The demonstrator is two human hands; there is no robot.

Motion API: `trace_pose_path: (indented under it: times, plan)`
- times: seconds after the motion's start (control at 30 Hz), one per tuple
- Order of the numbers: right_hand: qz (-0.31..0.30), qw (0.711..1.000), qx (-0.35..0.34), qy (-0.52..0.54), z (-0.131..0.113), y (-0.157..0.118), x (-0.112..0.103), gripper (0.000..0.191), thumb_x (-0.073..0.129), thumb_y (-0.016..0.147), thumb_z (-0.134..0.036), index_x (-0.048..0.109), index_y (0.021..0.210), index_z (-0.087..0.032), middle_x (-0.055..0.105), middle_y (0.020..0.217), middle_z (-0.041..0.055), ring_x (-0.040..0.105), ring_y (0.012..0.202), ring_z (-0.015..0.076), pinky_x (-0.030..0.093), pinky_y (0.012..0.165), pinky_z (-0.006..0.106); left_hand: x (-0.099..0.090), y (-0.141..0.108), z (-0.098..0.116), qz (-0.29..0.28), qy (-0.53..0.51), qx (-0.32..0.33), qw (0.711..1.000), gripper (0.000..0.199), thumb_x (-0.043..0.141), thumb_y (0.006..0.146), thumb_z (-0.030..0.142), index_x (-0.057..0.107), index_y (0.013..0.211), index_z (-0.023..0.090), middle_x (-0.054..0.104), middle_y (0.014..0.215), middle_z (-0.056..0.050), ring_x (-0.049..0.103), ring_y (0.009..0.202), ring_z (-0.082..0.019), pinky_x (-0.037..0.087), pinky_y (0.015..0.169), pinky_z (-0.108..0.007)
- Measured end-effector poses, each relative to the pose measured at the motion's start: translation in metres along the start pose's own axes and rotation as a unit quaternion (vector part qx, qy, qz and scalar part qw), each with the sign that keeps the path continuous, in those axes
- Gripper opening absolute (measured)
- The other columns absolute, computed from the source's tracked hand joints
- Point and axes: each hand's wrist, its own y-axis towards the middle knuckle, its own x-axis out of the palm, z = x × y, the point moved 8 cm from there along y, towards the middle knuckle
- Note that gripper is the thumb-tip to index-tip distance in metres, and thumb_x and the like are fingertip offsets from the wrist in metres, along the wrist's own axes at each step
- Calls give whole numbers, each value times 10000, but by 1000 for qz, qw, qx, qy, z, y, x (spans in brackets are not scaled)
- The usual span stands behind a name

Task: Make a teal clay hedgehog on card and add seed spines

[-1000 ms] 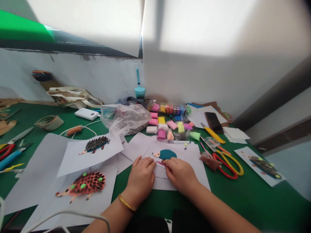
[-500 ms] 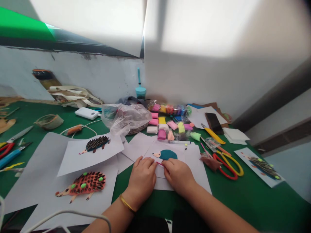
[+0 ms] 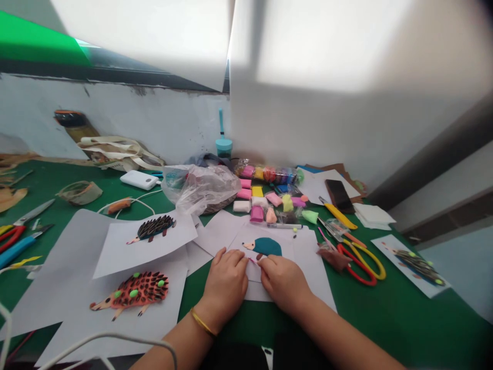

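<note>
A teal hedgehog with a pale face (image 3: 268, 246) lies on a white sheet in front of me. At its lower edge shows a small brown piece (image 3: 259, 256). My right hand (image 3: 285, 280) is closed, its thumb and fingers pinched at one end of a thin magenta clay tool (image 3: 252, 261). The tool's other end points toward the fingertips of my left hand (image 3: 226, 277). My left hand rests on the paper with fingers extended, its thumb side partly hidden. The undersides of both hands are out of sight.
Packets of coloured clay (image 3: 257, 214) lie beyond the sheet, beside a plastic bag (image 3: 202, 185). On the right are red-handled scissors (image 3: 358, 272), a yellow cutter (image 3: 341, 215) and a phone (image 3: 339, 194). Finished hedgehog pictures (image 3: 140, 293) lie left; a white cable (image 3: 115, 339) crosses the near left.
The magenta tool has tilted and shifted slightly down, away from the teal body. The brown piece under the body now shows. Both hands stay in nearly the same place.
</note>
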Motion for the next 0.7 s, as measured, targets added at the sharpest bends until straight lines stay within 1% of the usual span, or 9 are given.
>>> trace_pose_path:
  times: [0.17, 0.27, 0.37, 0.53, 0.7]
  plan:
    - [3, 999, 20, 51, 10, -11, -7, 209, 475, 907, -166, 676, 941, -210, 663, 817, 32, 604, 761, 172, 393, 679, 275, 1, -1, -1, 11, 18, -2, 1000, 306, 500, 841, 101, 653, 1093, 181, 674, 1132, -75, 587, 1103, -236, 344, 1093, -465]
    - [21, 995, 36, 86, 20, -17, -14, 222, 466, 906, -162, 675, 960, -209, 675, 843, 34, 624, 793, 175, 425, 714, 277, 0, -1, -1, 16, 30, -1, 999, 315, 502, 835, 103, 651, 1104, 171, 666, 1142, -83, 582, 1104, -237, 342, 1097, -458]
    - [39, 992, 53, 110, 32, -24, -19, 228, 465, 903, -167, 676, 978, -211, 688, 863, 36, 639, 809, 178, 449, 731, 282, -1, 0, 1, 16, 41, 1, 999, 344, 511, 826, 104, 649, 1131, 185, 654, 1170, -84, 570, 1119, -248, 339, 1098, -468]
    - [52, 985, 89, 138, 48, -32, -20, 233, 465, 900, -198, 682, 981, -220, 707, 894, 40, 654, 830, 187, 478, 730, 291, 0, 0, 7, -4, 54, 13, 998, 372, 550, 825, 133, 649, 1164, 248, 590, 1314, -74, 497, 1238, -281, 295, 1122, -511]
    - [41, 970, 151, 188, 59, -33, -18, 228, 476, 895, -247, 683, 990, -239, 711, 928, 25, 656, 822, 183, 490, 737, 290, 1, -1, 9, -12, 67, 18, 998, 287, 556, 844, 167, 673, 1094, 243, 598, 1304, -80, 495, 1247, -275, 256, 1145, -518]
